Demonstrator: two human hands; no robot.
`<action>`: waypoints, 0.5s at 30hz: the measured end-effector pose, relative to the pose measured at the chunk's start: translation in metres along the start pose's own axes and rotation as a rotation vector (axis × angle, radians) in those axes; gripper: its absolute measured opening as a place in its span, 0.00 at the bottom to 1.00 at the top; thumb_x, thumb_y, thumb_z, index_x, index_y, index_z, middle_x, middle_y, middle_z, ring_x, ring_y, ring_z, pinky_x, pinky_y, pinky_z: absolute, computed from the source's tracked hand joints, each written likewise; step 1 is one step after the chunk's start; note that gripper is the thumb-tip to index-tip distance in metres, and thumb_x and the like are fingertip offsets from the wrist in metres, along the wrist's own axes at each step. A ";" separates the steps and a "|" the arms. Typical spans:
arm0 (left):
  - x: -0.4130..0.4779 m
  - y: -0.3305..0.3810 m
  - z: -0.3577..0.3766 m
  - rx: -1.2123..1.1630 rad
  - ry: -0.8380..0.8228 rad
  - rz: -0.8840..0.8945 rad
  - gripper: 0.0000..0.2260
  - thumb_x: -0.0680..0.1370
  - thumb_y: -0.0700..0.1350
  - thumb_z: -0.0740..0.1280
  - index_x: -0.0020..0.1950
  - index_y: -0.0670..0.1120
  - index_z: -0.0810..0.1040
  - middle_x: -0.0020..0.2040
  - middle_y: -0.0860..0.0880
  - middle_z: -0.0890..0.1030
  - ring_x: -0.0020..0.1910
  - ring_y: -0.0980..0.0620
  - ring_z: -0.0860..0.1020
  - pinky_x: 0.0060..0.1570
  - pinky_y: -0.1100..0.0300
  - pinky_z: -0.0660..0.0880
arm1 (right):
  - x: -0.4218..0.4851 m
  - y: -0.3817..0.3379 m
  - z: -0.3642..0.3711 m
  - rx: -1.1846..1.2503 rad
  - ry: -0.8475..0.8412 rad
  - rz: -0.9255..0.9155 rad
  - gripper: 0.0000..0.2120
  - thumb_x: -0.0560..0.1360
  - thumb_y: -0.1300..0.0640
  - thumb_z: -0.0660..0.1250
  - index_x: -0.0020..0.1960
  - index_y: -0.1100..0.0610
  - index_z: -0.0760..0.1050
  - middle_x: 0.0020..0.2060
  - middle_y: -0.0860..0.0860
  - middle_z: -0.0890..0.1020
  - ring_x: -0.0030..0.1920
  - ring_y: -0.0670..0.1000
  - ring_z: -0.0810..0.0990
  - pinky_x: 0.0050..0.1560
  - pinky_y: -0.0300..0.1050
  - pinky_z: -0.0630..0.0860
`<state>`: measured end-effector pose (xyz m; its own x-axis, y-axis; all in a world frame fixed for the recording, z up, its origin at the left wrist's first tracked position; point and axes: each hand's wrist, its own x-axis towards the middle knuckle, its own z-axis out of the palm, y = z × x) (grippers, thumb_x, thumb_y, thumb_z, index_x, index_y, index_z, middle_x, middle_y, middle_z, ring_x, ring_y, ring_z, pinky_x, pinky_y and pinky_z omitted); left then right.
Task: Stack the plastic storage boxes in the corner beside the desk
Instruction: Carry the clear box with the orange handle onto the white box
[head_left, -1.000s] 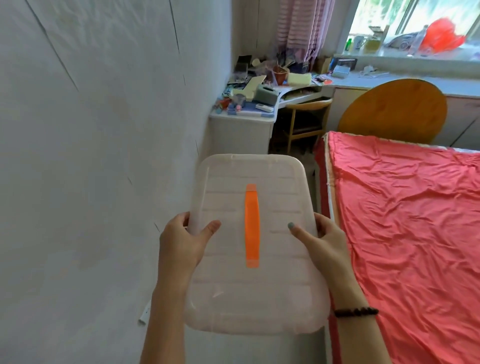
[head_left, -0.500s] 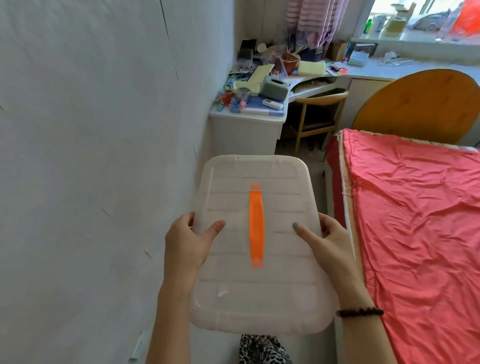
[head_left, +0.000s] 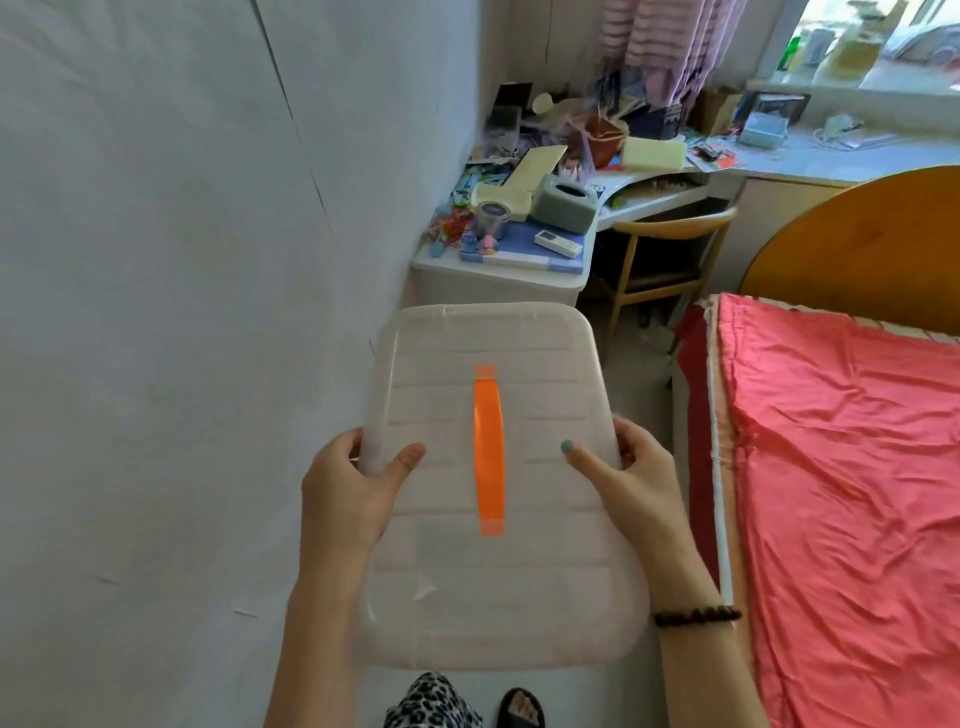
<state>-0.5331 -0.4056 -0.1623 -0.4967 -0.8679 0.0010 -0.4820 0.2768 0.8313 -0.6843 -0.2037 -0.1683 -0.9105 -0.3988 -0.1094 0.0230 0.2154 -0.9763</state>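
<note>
Both arms reach forward. The left hand (head_left: 353, 488) and right hand (head_left: 631, 478) grip the long edges of the translucent storage box (head_left: 498, 571), thumbs on its lid, between wall (head_left: 182, 312) and bed (head_left: 841, 467), short of the cluttered worktop (head_left: 498, 275).

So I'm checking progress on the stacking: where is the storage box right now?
In the head view, the storage box is low centre, held by the left hand and right hand, between the wall and the bed, short of the desk.
</note>
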 end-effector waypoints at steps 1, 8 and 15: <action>0.011 0.002 0.004 -0.002 0.001 -0.002 0.18 0.67 0.57 0.75 0.50 0.50 0.76 0.41 0.59 0.77 0.40 0.60 0.76 0.36 0.67 0.68 | 0.013 0.000 0.003 0.004 -0.004 0.005 0.18 0.69 0.51 0.76 0.57 0.50 0.77 0.47 0.46 0.83 0.44 0.40 0.83 0.36 0.34 0.79; 0.103 0.009 0.039 0.002 -0.048 -0.014 0.17 0.67 0.59 0.75 0.48 0.53 0.76 0.41 0.59 0.79 0.41 0.61 0.76 0.35 0.69 0.68 | 0.098 0.000 0.031 0.006 0.021 0.051 0.16 0.68 0.51 0.76 0.53 0.44 0.75 0.45 0.43 0.82 0.43 0.37 0.82 0.33 0.30 0.77; 0.227 0.008 0.080 -0.011 -0.119 -0.018 0.22 0.67 0.59 0.74 0.55 0.49 0.77 0.46 0.57 0.79 0.45 0.55 0.77 0.39 0.66 0.68 | 0.200 -0.008 0.077 0.012 0.098 0.096 0.14 0.68 0.52 0.77 0.48 0.41 0.75 0.44 0.43 0.83 0.43 0.36 0.82 0.34 0.30 0.77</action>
<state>-0.7071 -0.5681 -0.1999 -0.5702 -0.8176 -0.0795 -0.4843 0.2565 0.8364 -0.8352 -0.3539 -0.1966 -0.9397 -0.2877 -0.1846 0.1167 0.2377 -0.9643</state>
